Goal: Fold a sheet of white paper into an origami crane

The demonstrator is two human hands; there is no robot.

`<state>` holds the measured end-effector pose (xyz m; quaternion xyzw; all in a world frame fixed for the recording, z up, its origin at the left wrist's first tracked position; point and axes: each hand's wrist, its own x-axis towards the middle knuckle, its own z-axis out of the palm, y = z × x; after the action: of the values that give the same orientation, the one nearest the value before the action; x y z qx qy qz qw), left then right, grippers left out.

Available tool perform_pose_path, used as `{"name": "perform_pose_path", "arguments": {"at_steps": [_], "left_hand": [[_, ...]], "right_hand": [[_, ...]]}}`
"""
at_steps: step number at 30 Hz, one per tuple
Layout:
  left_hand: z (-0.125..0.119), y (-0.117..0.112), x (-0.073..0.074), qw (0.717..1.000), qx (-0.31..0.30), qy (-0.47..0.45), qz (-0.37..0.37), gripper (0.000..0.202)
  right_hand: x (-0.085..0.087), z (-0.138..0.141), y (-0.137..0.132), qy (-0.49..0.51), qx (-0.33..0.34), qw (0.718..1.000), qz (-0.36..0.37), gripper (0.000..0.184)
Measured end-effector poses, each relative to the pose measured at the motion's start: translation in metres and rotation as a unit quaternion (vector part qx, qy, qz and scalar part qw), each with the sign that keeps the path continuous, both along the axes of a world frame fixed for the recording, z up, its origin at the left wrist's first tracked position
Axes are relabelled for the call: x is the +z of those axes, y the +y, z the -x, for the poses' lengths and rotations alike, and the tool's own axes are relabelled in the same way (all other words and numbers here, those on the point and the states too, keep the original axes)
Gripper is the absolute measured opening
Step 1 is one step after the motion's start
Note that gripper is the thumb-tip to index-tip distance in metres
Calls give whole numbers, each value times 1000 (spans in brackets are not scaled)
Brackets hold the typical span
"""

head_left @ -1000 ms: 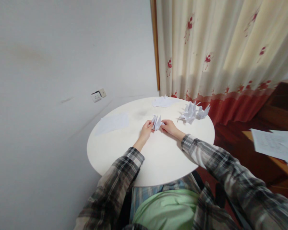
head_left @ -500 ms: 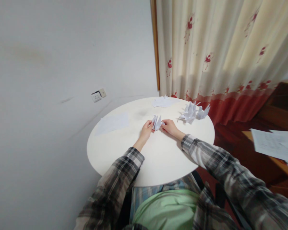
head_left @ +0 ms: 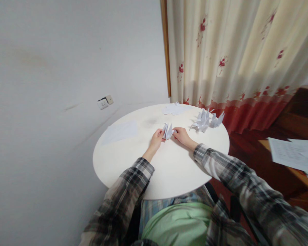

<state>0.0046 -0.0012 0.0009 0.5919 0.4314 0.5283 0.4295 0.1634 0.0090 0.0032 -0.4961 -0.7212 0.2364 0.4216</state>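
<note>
Over the middle of a round white table, a folded white paper crane is held between my two hands. My left hand pinches its left side, with the thumb on the near face. On the other side, my right hand has thumb and fingertips closed on the crane's right end. Upright pointed flaps stand up between the hands. The parts under my fingertips are hidden.
Several folded paper cranes lie in a cluster at the table's right back. Flat white sheets rest at the left, and more paper at the back edge. A wall is left, a curtain behind. Papers lie on furniture at right.
</note>
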Motion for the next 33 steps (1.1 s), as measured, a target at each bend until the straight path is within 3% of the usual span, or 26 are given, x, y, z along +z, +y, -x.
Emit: {"name": "perform_pose_path", "arguments": {"at_steps": [14,23,26,33], "left_hand": [[3,2,-1,999,39,-6,-26,27],[3,3,-2,999,38,-3,-15,28],[4,4,-3,999,40,0,-20,28],[4,6,-4,999,40,7,-27,27]], "right_hand": [[-2,3,1,19,28,999,-22,20],[-2,1,6,-31,-3,998,-64,22],[-1,1,6,-34,-5,999,-43,25],[-1,5,5,59,35,993,99,26]]}}
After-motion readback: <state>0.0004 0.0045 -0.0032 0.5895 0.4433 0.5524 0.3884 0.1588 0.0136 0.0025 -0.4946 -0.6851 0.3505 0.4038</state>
